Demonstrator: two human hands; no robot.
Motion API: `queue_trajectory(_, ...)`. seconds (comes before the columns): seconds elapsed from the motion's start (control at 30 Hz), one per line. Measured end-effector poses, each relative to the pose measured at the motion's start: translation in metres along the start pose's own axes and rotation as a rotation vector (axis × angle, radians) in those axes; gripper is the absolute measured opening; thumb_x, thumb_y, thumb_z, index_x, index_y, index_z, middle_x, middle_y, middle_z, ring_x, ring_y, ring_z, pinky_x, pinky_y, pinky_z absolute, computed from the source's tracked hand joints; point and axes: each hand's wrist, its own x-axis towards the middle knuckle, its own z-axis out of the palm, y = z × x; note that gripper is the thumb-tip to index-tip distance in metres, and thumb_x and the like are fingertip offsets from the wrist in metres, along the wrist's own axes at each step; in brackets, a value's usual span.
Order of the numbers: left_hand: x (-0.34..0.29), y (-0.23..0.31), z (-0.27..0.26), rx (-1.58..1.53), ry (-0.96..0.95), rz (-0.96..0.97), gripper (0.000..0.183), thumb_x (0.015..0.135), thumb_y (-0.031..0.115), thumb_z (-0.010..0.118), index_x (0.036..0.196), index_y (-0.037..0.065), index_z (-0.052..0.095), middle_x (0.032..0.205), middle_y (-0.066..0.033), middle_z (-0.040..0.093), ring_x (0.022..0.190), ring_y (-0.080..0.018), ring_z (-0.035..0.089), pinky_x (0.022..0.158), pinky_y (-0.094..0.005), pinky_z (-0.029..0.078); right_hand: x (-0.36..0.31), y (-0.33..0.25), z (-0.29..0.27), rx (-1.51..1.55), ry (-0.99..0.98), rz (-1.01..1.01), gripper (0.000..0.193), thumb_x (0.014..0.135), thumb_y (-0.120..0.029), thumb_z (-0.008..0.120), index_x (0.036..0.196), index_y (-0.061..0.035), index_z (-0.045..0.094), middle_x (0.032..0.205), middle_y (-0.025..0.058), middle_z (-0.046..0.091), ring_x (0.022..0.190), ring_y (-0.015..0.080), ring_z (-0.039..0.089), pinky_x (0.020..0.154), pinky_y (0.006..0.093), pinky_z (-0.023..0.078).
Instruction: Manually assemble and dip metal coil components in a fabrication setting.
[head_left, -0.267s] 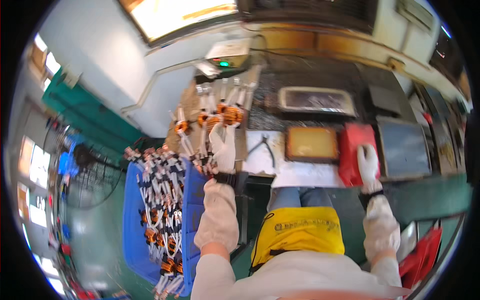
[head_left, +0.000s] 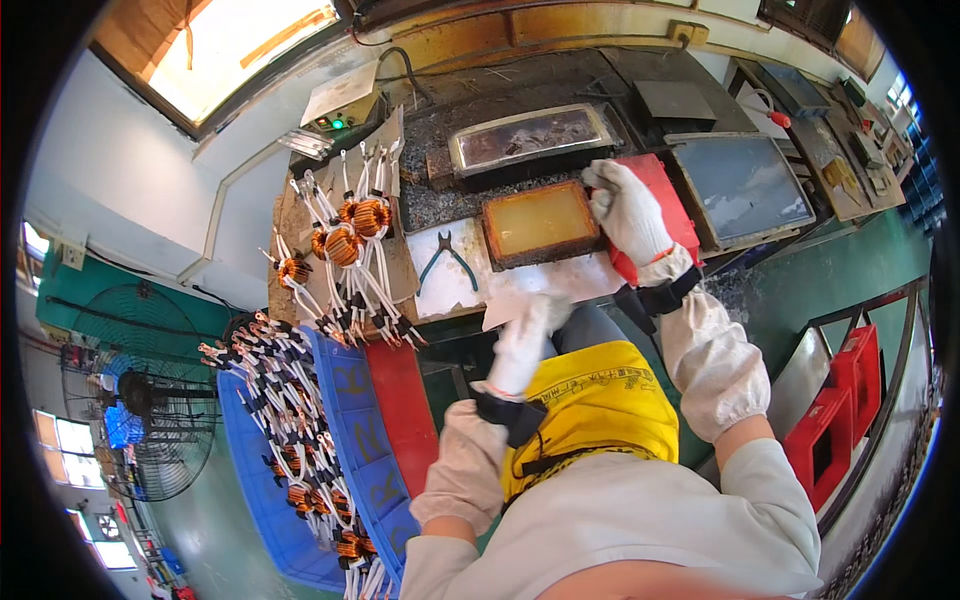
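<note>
My left hand (head_left: 528, 345), in a white glove and smeared by motion, is above the near edge of the bench by my lap, and its fingers cannot be made out. My gloved right hand (head_left: 632, 212) is over the left side of a red box (head_left: 672, 205), its fingers curled beside the right corner of a brown-rimmed tray (head_left: 540, 222) with yellowish contents. Whatever those fingers hold, if anything, is hidden. Left of the tray, pliers (head_left: 447, 262) lie on white paper. Several copper-wound coils (head_left: 342, 245) with white leads rest on the board at the left.
A blue crate (head_left: 375, 440) full of coils with white leads stands at my left. Behind the tray is a metal-rimmed bath (head_left: 530, 140); a grey-surfaced tray (head_left: 740, 190) sits right of the red box. A box with a green light (head_left: 338, 124) is at the back left.
My left hand has left the coils and moved right, toward my lap. The right hand has shifted leftward across the red box toward the yellowish tray. My view has turned too.
</note>
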Motion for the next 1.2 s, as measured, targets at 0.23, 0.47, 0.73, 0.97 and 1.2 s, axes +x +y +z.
queue_trajectory(0.23,-0.019,0.039,0.076,-1.037,-0.302,-0.387,0.081,0.097,0.06,0.031,0.142,-0.007,0.029,0.146,-0.0192,0.037,0.134,-0.0302,0.039,0.114,-0.0429,0.027,-0.035,0.019,0.028,-0.375,-0.052,-0.172,0.018,0.093,-0.019,0.055,0.1,-0.0046,0.063,0.09,0.0035,0.066,0.065,0.0094,0.052,0.062,0.0261,0.046)
queue_trajectory(0.47,-0.04,0.052,0.074,-0.935,-0.301,-0.392,0.075,0.098,0.057,0.033,0.141,-0.005,0.033,0.139,-0.0183,0.045,0.126,-0.03,0.047,0.109,-0.044,0.034,-0.046,0.021,0.026,-1.767,-0.386,-1.08,0.01,0.081,-0.015,0.062,0.088,-0.0085,0.061,0.09,0.0096,0.062,0.079,0.0311,0.061,0.07,0.0407,0.049)
queue_trajectory(0.73,-0.036,0.024,0.071,-0.983,-0.209,-0.352,0.058,0.1,0.049,0.04,0.128,-0.002,0.046,0.125,-0.0168,0.056,0.116,-0.028,0.055,0.103,-0.0428,0.041,-0.052,0.023,0.029,-1.527,-0.245,-0.694,0.02,0.086,-0.019,0.059,0.098,-0.0033,0.065,0.093,0.0149,0.063,0.084,0.0331,0.063,0.075,0.038,0.051)
queue_trajectory(0.97,-0.039,0.021,0.03,-0.875,-0.034,-0.363,0.042,0.102,0.039,0.042,0.12,0.004,0.055,0.114,-0.0107,0.061,0.106,-0.0196,0.058,0.097,-0.0353,0.045,-0.037,0.02,0.018,-1.203,-0.211,-0.392,0.024,0.091,-0.023,0.059,0.102,-0.0023,0.063,0.092,0.0052,0.065,0.08,0.0129,0.061,0.071,0.028,0.049)
queue_trajectory(1.2,-0.06,0.03,-0.094,-0.659,0.409,-0.274,0.031,0.098,0.027,0.052,0.111,0.0,0.056,0.106,-0.0145,0.063,0.104,-0.0271,0.06,0.099,-0.0412,0.046,-0.018,-0.004,-0.039,-1.104,-0.153,-0.246,0.029,0.096,-0.024,0.055,0.112,-0.0005,0.062,0.095,0.0022,0.061,0.08,0.0093,0.054,0.072,0.0251,0.046)
